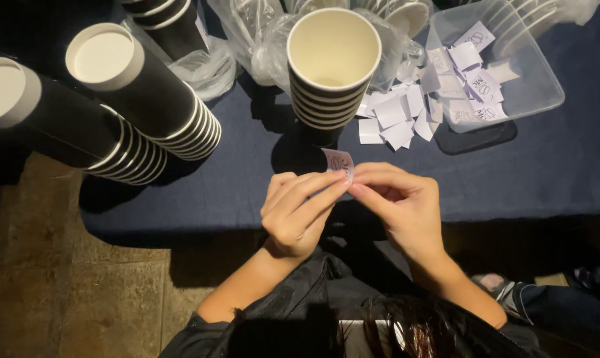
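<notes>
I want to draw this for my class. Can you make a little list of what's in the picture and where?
left hand: pinching the small sticker
right hand: pinching the same sticker
cup stack: upright, just beyond the hands
other cup stacks: leaning, at the left
plastic tub: clear, holds more stickers
loose stickers: on the blue table

The left hand (298,212) and the right hand (399,205) meet at their fingertips over the near edge of a dark blue table (552,172), pinching a small white sticker (338,162) between them; it curls upward, apparently peeling from a backing. Just beyond stands a stack of black paper cups (330,66) with a white interior. Loose white paper slips (393,116) lie beside a clear plastic tub (538,86) holding more. Two tilted cup stacks (147,106) lean at left.
</notes>
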